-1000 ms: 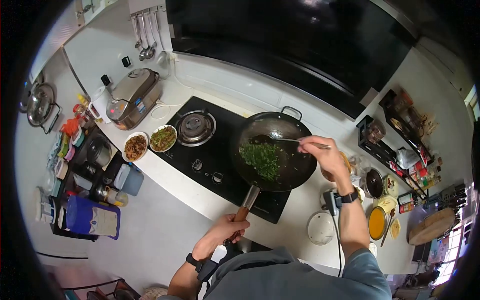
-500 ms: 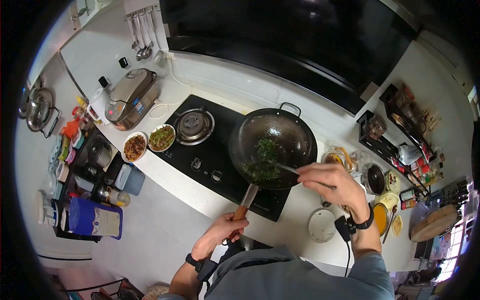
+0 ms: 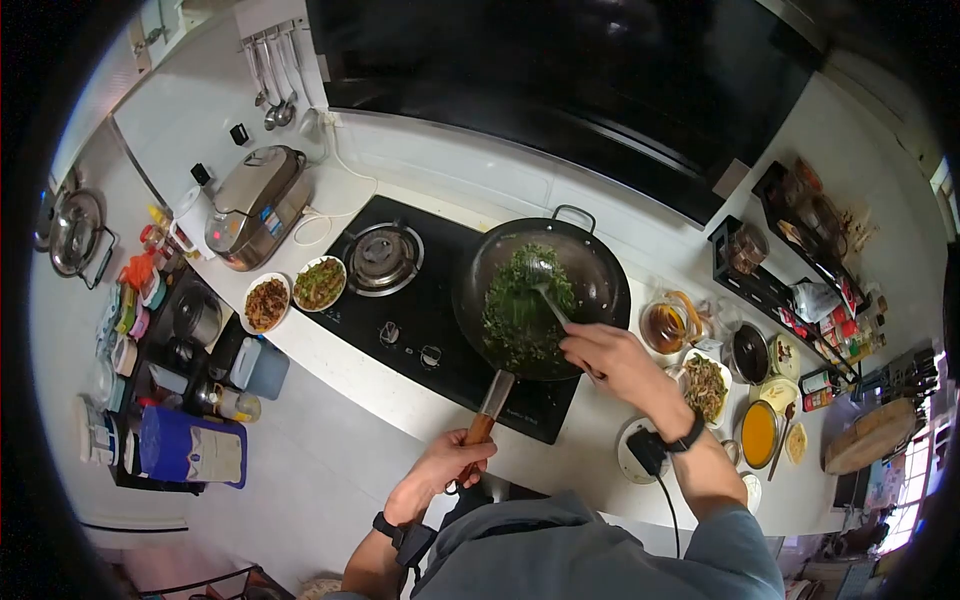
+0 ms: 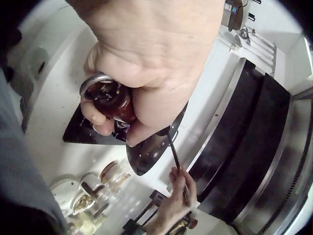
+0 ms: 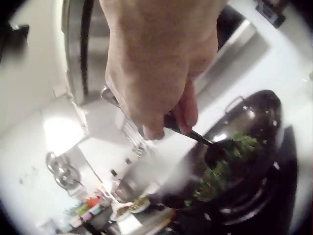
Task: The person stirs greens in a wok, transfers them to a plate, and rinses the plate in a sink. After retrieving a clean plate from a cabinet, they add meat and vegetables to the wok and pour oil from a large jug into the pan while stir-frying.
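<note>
A black wok (image 3: 603,285) sits over the right side of the gas hob, with chopped leafy greens (image 3: 512,310) spread across its middle. My left hand (image 3: 445,460) grips the wok's wooden handle (image 3: 481,429); the left wrist view shows the handle's ringed end (image 4: 110,100) poking out of the curled fingers. Over the wok's near right rim, my right hand (image 3: 622,368) holds a metal spatula (image 3: 552,304) by its long handle. Its head lies among the greens and is partly hidden by them. In the right wrist view, the spatula's shaft (image 5: 200,139) slants down into the greens.
Two plates of cooked food (image 3: 267,303) stand left of the hob near a rice cooker (image 3: 258,205). To the right are a white plate (image 3: 640,462), a dish of sliced food (image 3: 705,388), a bowl of yellow liquid (image 3: 758,434) and a glass jug (image 3: 662,325). The range hood overhangs the back.
The right hand swung toward me and right, then back left, as the spatula swept through the greens. They gathered near the handle side, then spread up the wok again. The left hand kept its grip.
</note>
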Demonstrator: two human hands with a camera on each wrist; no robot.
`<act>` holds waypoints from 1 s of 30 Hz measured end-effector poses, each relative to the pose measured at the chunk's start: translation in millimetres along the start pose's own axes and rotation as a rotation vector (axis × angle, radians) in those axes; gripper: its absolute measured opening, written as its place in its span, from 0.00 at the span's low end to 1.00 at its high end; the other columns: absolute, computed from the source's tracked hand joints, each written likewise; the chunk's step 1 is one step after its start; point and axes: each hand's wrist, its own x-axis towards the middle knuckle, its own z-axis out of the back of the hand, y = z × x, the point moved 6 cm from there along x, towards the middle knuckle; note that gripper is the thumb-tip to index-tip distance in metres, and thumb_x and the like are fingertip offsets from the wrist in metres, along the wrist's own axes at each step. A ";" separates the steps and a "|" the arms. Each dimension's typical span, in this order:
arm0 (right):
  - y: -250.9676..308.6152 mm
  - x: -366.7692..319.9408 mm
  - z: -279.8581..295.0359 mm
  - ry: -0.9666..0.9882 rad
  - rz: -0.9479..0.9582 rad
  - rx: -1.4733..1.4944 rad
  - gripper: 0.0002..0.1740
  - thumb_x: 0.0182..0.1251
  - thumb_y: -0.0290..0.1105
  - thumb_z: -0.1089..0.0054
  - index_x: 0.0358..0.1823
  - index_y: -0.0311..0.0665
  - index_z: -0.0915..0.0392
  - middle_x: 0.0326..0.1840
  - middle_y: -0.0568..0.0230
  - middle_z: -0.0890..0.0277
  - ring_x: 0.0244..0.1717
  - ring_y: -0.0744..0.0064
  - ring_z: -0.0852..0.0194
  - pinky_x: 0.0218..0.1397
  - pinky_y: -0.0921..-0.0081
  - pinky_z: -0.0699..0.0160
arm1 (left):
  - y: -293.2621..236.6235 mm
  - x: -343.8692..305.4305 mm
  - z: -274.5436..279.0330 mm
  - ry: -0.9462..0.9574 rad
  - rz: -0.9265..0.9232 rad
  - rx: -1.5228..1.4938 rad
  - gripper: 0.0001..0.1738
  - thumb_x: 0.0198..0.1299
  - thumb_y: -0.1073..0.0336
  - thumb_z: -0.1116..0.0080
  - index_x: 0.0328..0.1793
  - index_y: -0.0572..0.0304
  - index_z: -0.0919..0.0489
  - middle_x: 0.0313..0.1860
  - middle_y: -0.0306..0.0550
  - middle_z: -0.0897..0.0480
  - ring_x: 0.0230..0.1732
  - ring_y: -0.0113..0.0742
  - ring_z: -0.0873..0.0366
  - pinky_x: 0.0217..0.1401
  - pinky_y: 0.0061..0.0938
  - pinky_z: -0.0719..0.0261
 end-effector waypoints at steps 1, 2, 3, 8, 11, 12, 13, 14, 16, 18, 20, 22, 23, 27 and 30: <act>25.9 0.0 25.3 -0.038 -0.038 0.009 0.16 0.65 0.24 0.26 0.54 0.35 0.13 0.64 0.46 0.14 0.58 0.44 0.11 0.62 0.58 0.10 | 1.1 0.4 0.0 0.009 0.002 -0.002 0.15 0.71 0.61 0.26 0.57 0.61 0.17 0.27 0.37 0.18 0.20 0.27 0.21 0.20 0.22 0.28; 45.4 -3.8 44.5 -0.035 -0.040 0.007 0.16 0.65 0.24 0.26 0.54 0.35 0.13 0.64 0.46 0.14 0.58 0.44 0.11 0.62 0.58 0.10 | 1.4 1.6 -0.2 0.020 0.002 -0.003 0.15 0.71 0.62 0.26 0.57 0.61 0.17 0.27 0.37 0.18 0.21 0.27 0.21 0.20 0.22 0.28; 59.0 -8.8 58.7 0.006 -0.083 0.083 0.13 0.67 0.25 0.27 0.53 0.35 0.12 0.62 0.48 0.13 0.58 0.45 0.11 0.61 0.58 0.09 | 1.2 1.2 -0.6 0.024 0.004 -0.005 0.15 0.71 0.62 0.26 0.57 0.61 0.17 0.27 0.37 0.18 0.21 0.27 0.21 0.20 0.22 0.28; 32.7 9.0 22.6 0.010 -0.074 0.127 0.09 0.72 0.24 0.30 0.51 0.32 0.12 0.59 0.48 0.11 0.57 0.44 0.11 0.59 0.57 0.09 | -3.0 -3.0 -2.8 0.038 -0.025 -0.025 0.14 0.70 0.60 0.25 0.52 0.59 0.17 0.29 0.38 0.18 0.20 0.25 0.21 0.20 0.22 0.28; -4.9 22.7 -1.7 -0.156 -0.069 -0.008 0.13 0.69 0.23 0.30 0.53 0.32 0.13 0.63 0.45 0.13 0.60 0.42 0.12 0.61 0.55 0.11 | -6.9 -7.2 -4.5 0.018 -0.024 -0.004 0.14 0.70 0.59 0.26 0.52 0.59 0.17 0.30 0.38 0.18 0.21 0.24 0.21 0.21 0.22 0.28; -14.6 23.9 -4.9 -0.236 -0.094 -0.055 0.15 0.66 0.21 0.30 0.55 0.32 0.14 0.65 0.43 0.15 0.62 0.41 0.14 0.63 0.55 0.11 | -5.4 -6.8 -3.4 0.015 -0.022 -0.005 0.14 0.70 0.59 0.26 0.52 0.59 0.17 0.30 0.38 0.18 0.21 0.24 0.21 0.21 0.22 0.28; -23.4 25.3 -12.7 -0.235 -0.095 -0.053 0.15 0.66 0.21 0.30 0.55 0.32 0.14 0.65 0.43 0.15 0.62 0.41 0.14 0.63 0.55 0.11 | -3.8 -4.3 -2.8 0.026 -0.024 -0.002 0.14 0.70 0.59 0.26 0.52 0.58 0.17 0.30 0.38 0.18 0.22 0.24 0.21 0.21 0.22 0.28; -27.7 27.0 -18.4 -0.239 -0.065 -0.017 0.14 0.68 0.23 0.29 0.54 0.33 0.13 0.64 0.45 0.14 0.59 0.42 0.12 0.61 0.55 0.11 | -3.2 -3.9 -3.2 0.037 -0.025 0.002 0.14 0.70 0.59 0.26 0.52 0.58 0.17 0.30 0.38 0.18 0.22 0.24 0.21 0.21 0.22 0.28; -25.0 26.0 -16.5 -0.246 -0.028 0.018 0.12 0.70 0.24 0.27 0.53 0.33 0.12 0.64 0.46 0.13 0.56 0.42 0.11 0.59 0.55 0.10 | -7.6 -6.1 -4.5 0.031 -0.023 0.003 0.14 0.70 0.59 0.26 0.52 0.58 0.17 0.30 0.37 0.18 0.22 0.24 0.21 0.21 0.22 0.29; 8.4 14.7 -0.6 0.005 -0.015 0.126 0.18 0.62 0.20 0.29 0.55 0.33 0.14 0.66 0.43 0.15 0.61 0.42 0.13 0.64 0.55 0.12 | -6.7 -7.4 -4.0 0.030 -0.014 0.000 0.14 0.70 0.59 0.26 0.52 0.58 0.17 0.29 0.37 0.18 0.22 0.24 0.21 0.21 0.22 0.29; 43.1 6.3 46.5 0.065 -0.026 0.150 0.18 0.62 0.21 0.29 0.54 0.33 0.14 0.64 0.44 0.14 0.58 0.41 0.12 0.63 0.54 0.11 | -4.6 -4.1 -3.6 0.041 -0.021 -0.014 0.15 0.70 0.59 0.25 0.52 0.58 0.17 0.29 0.37 0.18 0.22 0.24 0.21 0.21 0.22 0.29; 68.3 -4.3 82.2 0.145 -0.042 0.151 0.17 0.62 0.20 0.30 0.54 0.32 0.14 0.63 0.44 0.13 0.57 0.41 0.12 0.62 0.54 0.11 | -6.3 -5.1 -4.6 0.048 -0.023 -0.016 0.15 0.70 0.59 0.25 0.52 0.58 0.18 0.29 0.37 0.18 0.22 0.24 0.21 0.21 0.22 0.29; 72.9 -6.7 86.3 0.220 -0.055 0.157 0.17 0.62 0.19 0.31 0.53 0.32 0.13 0.62 0.44 0.13 0.56 0.41 0.12 0.62 0.53 0.10 | -7.4 -5.8 -4.6 0.049 -0.025 -0.015 0.15 0.70 0.59 0.25 0.52 0.58 0.18 0.29 0.37 0.18 0.22 0.24 0.21 0.21 0.22 0.29; 35.8 7.6 41.6 0.076 -0.063 0.037 0.14 0.60 0.17 0.37 0.48 0.30 0.14 0.56 0.43 0.12 0.53 0.40 0.12 0.56 0.53 0.10 | -4.3 -4.8 -4.6 0.056 -0.036 -0.024 0.15 0.70 0.60 0.25 0.53 0.58 0.18 0.29 0.37 0.18 0.21 0.25 0.21 0.20 0.22 0.29; -4.4 15.0 40.4 -0.238 -0.262 -0.010 0.07 0.67 0.19 0.39 0.43 0.29 0.13 0.47 0.41 0.11 0.46 0.40 0.10 0.52 0.53 0.11 | -4.1 -3.4 -3.2 0.064 -0.053 -0.011 0.14 0.73 0.60 0.28 0.55 0.59 0.17 0.29 0.37 0.17 0.21 0.26 0.20 0.20 0.22 0.30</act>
